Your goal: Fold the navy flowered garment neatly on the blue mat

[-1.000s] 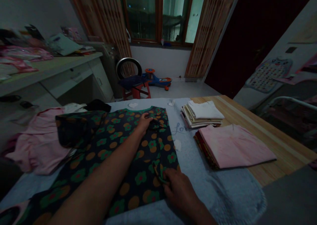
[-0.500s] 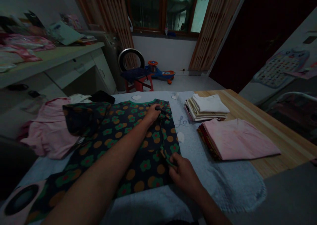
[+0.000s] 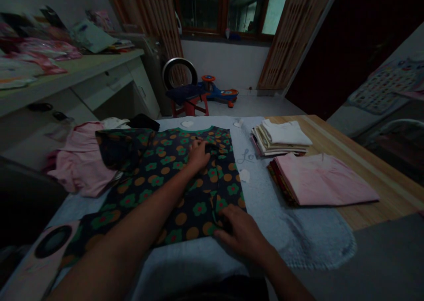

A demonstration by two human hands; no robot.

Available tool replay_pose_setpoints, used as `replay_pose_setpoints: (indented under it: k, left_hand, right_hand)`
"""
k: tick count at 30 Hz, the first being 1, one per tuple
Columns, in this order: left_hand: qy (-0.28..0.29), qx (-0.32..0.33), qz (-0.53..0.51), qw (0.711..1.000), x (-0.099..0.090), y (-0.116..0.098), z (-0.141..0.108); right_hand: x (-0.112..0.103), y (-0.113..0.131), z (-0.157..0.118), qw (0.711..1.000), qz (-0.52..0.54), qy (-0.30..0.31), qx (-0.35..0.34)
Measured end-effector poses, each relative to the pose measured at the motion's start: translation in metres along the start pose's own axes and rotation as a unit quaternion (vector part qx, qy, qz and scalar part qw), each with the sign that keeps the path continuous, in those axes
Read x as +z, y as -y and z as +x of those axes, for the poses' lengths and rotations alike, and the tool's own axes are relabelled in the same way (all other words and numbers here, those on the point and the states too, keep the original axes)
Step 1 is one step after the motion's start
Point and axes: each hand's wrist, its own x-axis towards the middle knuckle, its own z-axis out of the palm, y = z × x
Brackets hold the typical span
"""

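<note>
Floral garment (image 3: 172, 159) lies spread flat in the middle of our head view, dark cloth printed with orange dots and green flowers, with green trim (image 3: 212, 128) along its neckline. A folded-over panel (image 3: 122, 148) of the same print sits at its upper left. Beneath it we see a pale blue quilted pad (image 3: 308, 243), which rests on a wooden bench (image 3: 374, 190).

Our left hand (image 3: 198, 155) is curled down on the cloth just below the neckline, beside a small dark fold (image 3: 211, 148); we cannot tell whether it pinches that fold. Our right hand (image 3: 243, 232) lies open on the garment's lower edge, its fingers (image 3: 220, 233) spread and touching the cloth, not closed around anything.

Just right of the garment, on the pad, we see faint "Love" lettering (image 3: 247, 156) and a small white scrap (image 3: 244, 175). Farther right, a stack of folded white and cream clothes (image 3: 281, 137) sits beside a folded pink garment (image 3: 323, 181), which lies on other folded cloth. A crumpled pink garment (image 3: 81, 161) lies to the left of the floral one, near a white desk (image 3: 112, 80) heaped with pink clothes (image 3: 49, 49). Beyond the bench, a red stool (image 3: 189, 108) stands in front of a blue ride-on toy (image 3: 218, 86), below a window (image 3: 225, 9) framed by brown curtains (image 3: 294, 36).
</note>
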Motion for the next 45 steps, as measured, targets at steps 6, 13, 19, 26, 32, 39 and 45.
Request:
replay_pose_setpoints:
  k: [6, 13, 19, 26, 32, 39, 45]
  left_hand:
    - [0.162, 0.120, 0.021, 0.979, -0.011, -0.007, -0.069]
    - [0.191, 0.123, -0.066, 0.972, -0.004, -0.018, -0.108]
    - [0.172, 0.095, -0.088, 0.977, 0.007, -0.025, -0.106]
    - [0.150, 0.106, -0.101, 0.978, 0.009, -0.024, -0.111]
    - [0.121, 0.181, 0.030, 0.976, 0.004, -0.019, -0.124]
    - [0.201, 0.340, 0.013, 0.919, -0.024, -0.015, -0.152]
    - [0.273, 0.365, -0.046, 0.889, -0.035, -0.001, -0.171]
  right_hand:
    - [-0.024, -0.023, -0.005, 0.995, 0.072, -0.057, 0.047]
    - [-0.021, -0.032, -0.026, 0.999, 0.004, -0.051, 0.014]
    - [-0.011, -0.034, -0.030, 0.997, -0.032, -0.075, 0.010]
    - [-0.001, -0.044, -0.031, 0.994, -0.039, -0.102, -0.012]
    - [0.000, -0.045, -0.035, 0.992, -0.067, -0.101, -0.019]
    - [-0.003, -0.045, -0.037, 0.988, -0.100, -0.120, 0.003]
    - [-0.001, -0.043, -0.037, 0.979, -0.153, -0.130, 0.036]
